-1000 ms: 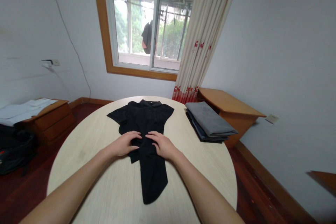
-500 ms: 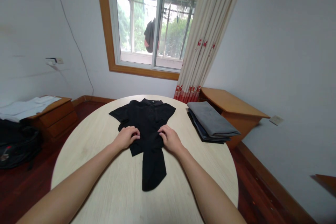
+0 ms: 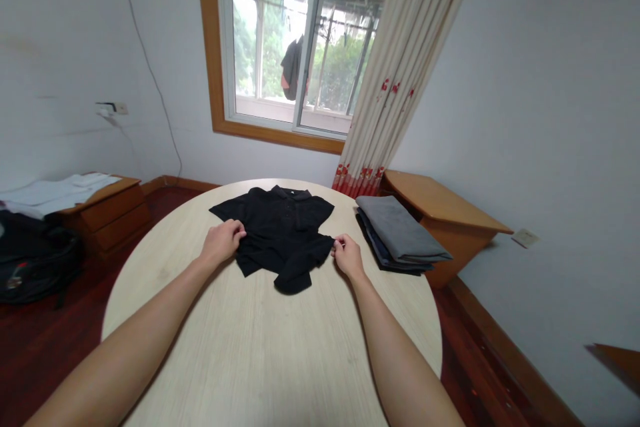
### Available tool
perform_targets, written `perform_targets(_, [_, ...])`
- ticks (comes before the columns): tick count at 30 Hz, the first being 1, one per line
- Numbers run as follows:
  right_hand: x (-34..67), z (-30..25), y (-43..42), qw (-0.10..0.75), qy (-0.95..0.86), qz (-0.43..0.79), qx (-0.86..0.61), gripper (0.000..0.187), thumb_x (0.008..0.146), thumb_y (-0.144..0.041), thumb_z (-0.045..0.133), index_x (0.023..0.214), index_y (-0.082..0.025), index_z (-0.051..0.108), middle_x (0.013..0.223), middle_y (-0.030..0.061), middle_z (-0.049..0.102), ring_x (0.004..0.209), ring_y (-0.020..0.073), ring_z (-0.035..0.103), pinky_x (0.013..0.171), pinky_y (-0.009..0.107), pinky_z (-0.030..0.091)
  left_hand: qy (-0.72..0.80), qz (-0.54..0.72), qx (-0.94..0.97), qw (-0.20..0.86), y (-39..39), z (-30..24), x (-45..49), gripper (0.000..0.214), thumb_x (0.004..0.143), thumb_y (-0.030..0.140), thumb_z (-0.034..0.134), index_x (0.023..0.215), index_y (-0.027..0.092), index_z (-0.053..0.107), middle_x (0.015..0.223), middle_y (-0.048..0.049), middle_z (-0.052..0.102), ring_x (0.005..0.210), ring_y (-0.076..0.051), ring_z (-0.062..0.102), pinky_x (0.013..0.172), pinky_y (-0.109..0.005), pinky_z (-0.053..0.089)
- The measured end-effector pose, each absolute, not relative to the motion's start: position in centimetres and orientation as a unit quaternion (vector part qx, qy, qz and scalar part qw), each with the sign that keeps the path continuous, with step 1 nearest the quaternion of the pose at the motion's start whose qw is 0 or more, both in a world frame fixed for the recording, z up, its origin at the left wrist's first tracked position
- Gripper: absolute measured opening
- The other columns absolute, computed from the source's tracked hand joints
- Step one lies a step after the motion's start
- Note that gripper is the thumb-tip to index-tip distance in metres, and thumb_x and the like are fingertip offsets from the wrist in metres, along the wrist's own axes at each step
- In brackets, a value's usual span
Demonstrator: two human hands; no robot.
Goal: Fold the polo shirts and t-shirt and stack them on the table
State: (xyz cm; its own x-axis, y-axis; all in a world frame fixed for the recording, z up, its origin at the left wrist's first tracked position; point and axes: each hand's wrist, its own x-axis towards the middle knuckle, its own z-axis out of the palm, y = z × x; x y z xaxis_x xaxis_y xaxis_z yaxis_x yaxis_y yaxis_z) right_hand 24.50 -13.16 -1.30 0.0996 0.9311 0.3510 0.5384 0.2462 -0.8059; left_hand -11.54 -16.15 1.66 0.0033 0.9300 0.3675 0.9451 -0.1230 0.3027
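Note:
A black short-sleeved polo shirt lies on the round pale wooden table, its collar toward the window. The lower part is bunched up, and one rounded flap of cloth hangs toward me. My left hand pinches the shirt's left edge below the sleeve. On the opposite side my right hand grips a corner of the cloth, pulled out to the right. Both hands are closed, with fingertips on the fabric.
A stack of folded clothes, grey on top, sits at the table's right side. Beyond it stands a wooden desk. At left are a low cabinet with papers and a black backpack. A curtain hangs beside the window.
My hands have moved apart, the right one outward to the right, the left one up and left. The shirt's lower part is drawn up and spread wider; the long flap is shorter.

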Motion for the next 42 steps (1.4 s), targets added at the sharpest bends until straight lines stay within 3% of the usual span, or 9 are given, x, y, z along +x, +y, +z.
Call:
perform_targets(11, [25.5,-1.9,-12.5,0.492,-0.555,0.233,-0.628,0.019,0.083,-0.032,0.046,0.087,-0.018,0.058,0.072,0.0031,0.065,0.058,0.0177,0.065,0.060,0.029,0.050,-0.712,-0.346,-0.608,-0.059,-16.7,1.9,-13.0,0.019,0.086,0.040,0.058,0.082,0.023,0.066,0.081,-0.0029,0.070,0.076,-0.021,0.062,0.062,-0.028,0.037])
perform_targets(17, [24.8,0.2,-13.9,0.508,-0.653,0.076,-0.557,0.027,0.081,-0.025,0.048,0.099,-0.015,0.065,0.107,0.0148,0.066,0.090,0.0236,0.065,0.086,0.040,0.051,-0.612,-0.325,-0.699,-0.178,-17.1,1.8,-12.5,0.021,0.079,0.041,0.063,0.076,0.020,0.066,0.065,-0.0013,0.067,0.064,-0.018,0.061,0.062,-0.028,0.043])
perform_targets(20, [23.6,1.8,-15.5,0.504,-0.727,0.064,-0.462,0.023,0.085,-0.024,0.048,0.095,-0.017,0.067,0.103,0.0123,0.068,0.099,0.0243,0.062,0.092,0.042,0.049,-0.565,-0.309,-0.735,-0.212,-17.4,1.8,-12.4,0.017,0.077,0.034,0.061,0.079,0.020,0.070,0.075,-0.0038,0.072,0.071,-0.021,0.065,0.069,-0.031,0.048])
perform_targets(24, [21.7,3.5,-18.1,0.422,-0.814,0.142,-0.372,0.018,0.089,-0.029,0.057,0.095,-0.019,0.071,0.102,0.0091,0.072,0.099,0.0225,0.064,0.095,0.041,0.048,-0.535,-0.282,-0.758,-0.247,-17.8,1.7,-12.3,0.020,0.072,0.026,0.064,0.089,0.022,0.074,0.096,-0.0060,0.075,0.091,-0.025,0.068,0.086,-0.036,0.051])
perform_targets(30, [19.6,2.8,-19.9,0.303,-0.861,0.196,-0.358,0.043,0.074,-0.037,0.079,0.113,-0.019,0.071,0.115,0.0112,0.071,0.108,0.0263,0.063,0.098,0.043,0.046,-0.462,-0.220,-0.825,-0.241,-18.0,1.2,-12.4,0.067,0.055,0.028,0.084,0.121,0.024,0.069,0.128,-0.0101,0.065,0.120,-0.032,0.057,0.106,-0.044,0.043])
perform_targets(33, [19.4,2.0,-19.5,0.274,-0.861,0.188,-0.386,0.043,0.073,-0.028,0.079,0.114,-0.019,0.070,0.115,0.0113,0.071,0.107,0.0274,0.063,0.097,0.044,0.045,-0.453,-0.217,-0.839,-0.211,-18.0,1.1,-11.8,0.050,0.064,0.035,0.080,0.112,0.023,0.072,0.119,-0.0107,0.066,0.115,-0.030,0.058,0.103,-0.043,0.045])
perform_targets(36, [20.1,2.1,-18.7,0.307,-0.839,0.211,-0.397,0.021,0.076,-0.023,0.072,0.097,-0.019,0.071,0.101,0.0074,0.072,0.097,0.0244,0.064,0.092,0.040,0.047,-0.459,-0.238,-0.837,-0.176,-18.1,1.5,-10.9,0.024,0.076,0.038,0.070,0.093,0.021,0.075,0.104,-0.0098,0.070,0.101,-0.027,0.062,0.096,-0.041,0.047])
perform_targets(38, [21.3,2.8,-18.2,0.361,-0.804,0.254,-0.397,0.015,0.077,-0.030,0.071,0.088,-0.019,0.068,0.089,0.0044,0.070,0.085,0.0220,0.063,0.083,0.037,0.049,-0.465,-0.268,-0.822,-0.191,-18.2,2.2,-10.8,0.024,0.082,0.042,0.064,0.086,0.020,0.074,0.093,-0.0078,0.071,0.091,-0.025,0.064,0.089,-0.039,0.050])
perform_targets(42, [25.4,5.2,-18.2,0.487,-0.700,0.386,-0.352,0.036,0.069,-0.050,0.079,0.085,-0.021,0.062,0.074,0.0002,0.063,0.069,0.0184,0.058,0.069,0.032,0.047,-0.425,-0.423,-0.736,-0.315,-18.6,4.2,-13.6,0.032,0.077,0.050,0.070,0.083,0.019,0.072,0.079,-0.0035,0.071,0.073,-0.020,0.064,0.071,-0.031,0.052])
